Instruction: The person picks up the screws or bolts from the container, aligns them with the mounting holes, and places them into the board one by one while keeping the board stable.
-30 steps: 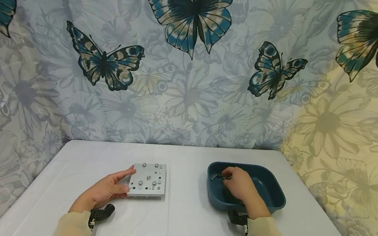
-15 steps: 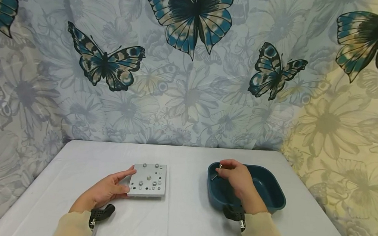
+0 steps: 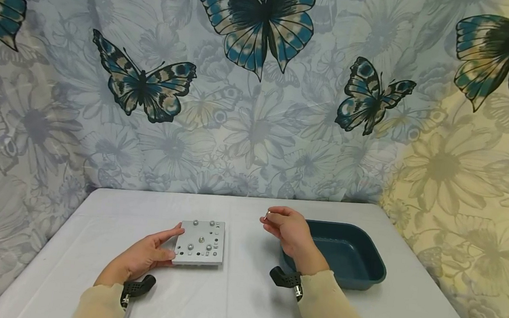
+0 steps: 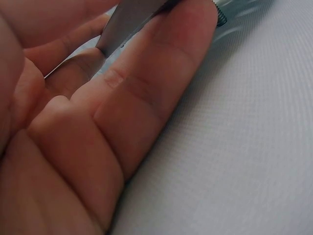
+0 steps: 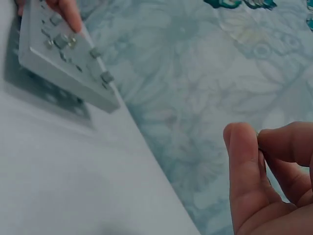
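My left hand (image 3: 141,256) grips the left edge of a silver metal plate (image 3: 189,233), thumb at the near corner and fingers along the side. Several socket-head screws stand in its top among small holes. The right wrist view shows the plate (image 5: 63,76) raised over the table with a shadow beneath it. Past a fingertip in the left wrist view, a dark threaded end (image 4: 221,15) shows. Between thumb and fingertips my right hand (image 3: 292,233) pinches a small silver screw (image 3: 268,214), over the table between plate and bin. Fingers mostly hide the screw in the right wrist view.
A dark blue plastic bin (image 3: 350,253) stands on the right, its left part hidden behind my right hand and wrist. The white-covered table (image 3: 242,299) reaches back to a butterfly-patterned cloth (image 3: 256,144). A black wrist mount (image 3: 287,278) hangs beneath each wrist.
My right hand has come up out of the bin with the screw and moved left past the bin's rim. The left hand and plate have stayed in place.
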A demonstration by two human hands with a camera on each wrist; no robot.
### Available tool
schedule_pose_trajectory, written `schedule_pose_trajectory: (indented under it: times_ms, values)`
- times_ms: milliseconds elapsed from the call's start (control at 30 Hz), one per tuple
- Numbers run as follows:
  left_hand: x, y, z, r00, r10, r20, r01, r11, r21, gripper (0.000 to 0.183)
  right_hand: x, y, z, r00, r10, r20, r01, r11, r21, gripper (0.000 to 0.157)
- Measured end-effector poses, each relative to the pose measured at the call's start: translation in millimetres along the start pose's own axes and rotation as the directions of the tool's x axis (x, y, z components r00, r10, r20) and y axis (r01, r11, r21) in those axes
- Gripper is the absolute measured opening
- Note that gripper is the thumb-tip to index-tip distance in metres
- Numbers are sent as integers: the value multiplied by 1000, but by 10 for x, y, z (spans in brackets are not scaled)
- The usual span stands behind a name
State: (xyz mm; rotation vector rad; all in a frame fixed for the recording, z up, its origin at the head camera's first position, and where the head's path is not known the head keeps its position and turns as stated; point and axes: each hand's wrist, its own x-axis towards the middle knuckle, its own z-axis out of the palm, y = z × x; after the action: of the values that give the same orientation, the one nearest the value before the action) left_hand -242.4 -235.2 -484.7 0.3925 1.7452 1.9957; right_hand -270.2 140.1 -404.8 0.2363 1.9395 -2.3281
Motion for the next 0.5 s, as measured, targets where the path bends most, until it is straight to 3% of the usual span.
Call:
schedule_pose_trajectory:
  times_ms: [200,500]
  values:
    - [-2,5,4,1000,-3,-4,3,1000,10,78,51,148,292,999,8,49,-8,1000,4,24]
    - [0,5,-7,1000,1,3,-1,1000,28,77,67,398,644,993,15,119,9,979,-206,24]
